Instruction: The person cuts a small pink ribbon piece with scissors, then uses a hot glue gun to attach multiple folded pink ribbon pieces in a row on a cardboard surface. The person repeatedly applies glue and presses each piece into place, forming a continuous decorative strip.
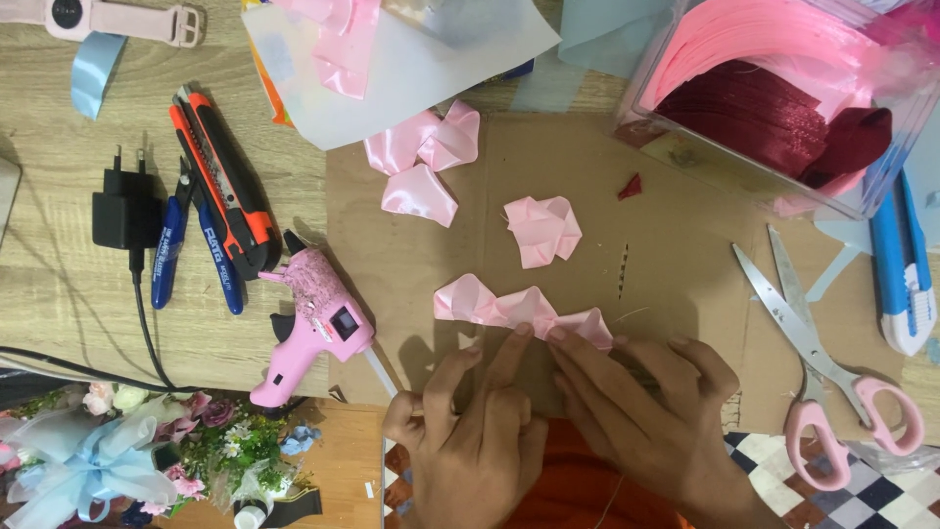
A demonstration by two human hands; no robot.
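Fingertips of left hand (477,431) and right hand (654,411) press pink folded ribbon (519,309).

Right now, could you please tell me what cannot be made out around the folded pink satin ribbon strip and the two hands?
Head view only:
- Folded pink satin ribbon strip: its lower edge is hidden under the fingertips of the left hand and right hand.
- Pink-handled scissors: printed marks too small.
- Clear plastic box of ribbon: cut off by the top edge.
- Pale blue bow bouquet: cut off at the bottom-left.

A wooden table (59,284) carries brown cardboard (676,264), a pink glue gun (311,328), and scissors (818,358).
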